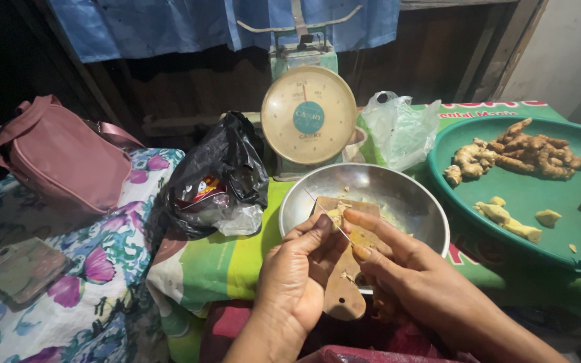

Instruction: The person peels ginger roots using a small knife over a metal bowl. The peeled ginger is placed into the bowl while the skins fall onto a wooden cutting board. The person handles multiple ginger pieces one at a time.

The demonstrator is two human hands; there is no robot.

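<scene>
Dim indoor scene, light falling from upper right, glare on the steel bowl (398,191) and scale dial (308,115), deep shadow upper left, wide-angle bending at edges, hands slightly soft

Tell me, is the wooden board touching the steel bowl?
Touching. The head view shows the wooden board lying across the near rim of the steel bowl, its upper end inside the bowl and its handle hanging out between the hands.

I count one steel bowl (411,195), one wooden board (344,296), one dial scale (308,114), one green tray (506,195), two plastic bags: one black (226,158), one clear (398,131); one pink handbag (58,158), one phone (20,269).
</scene>
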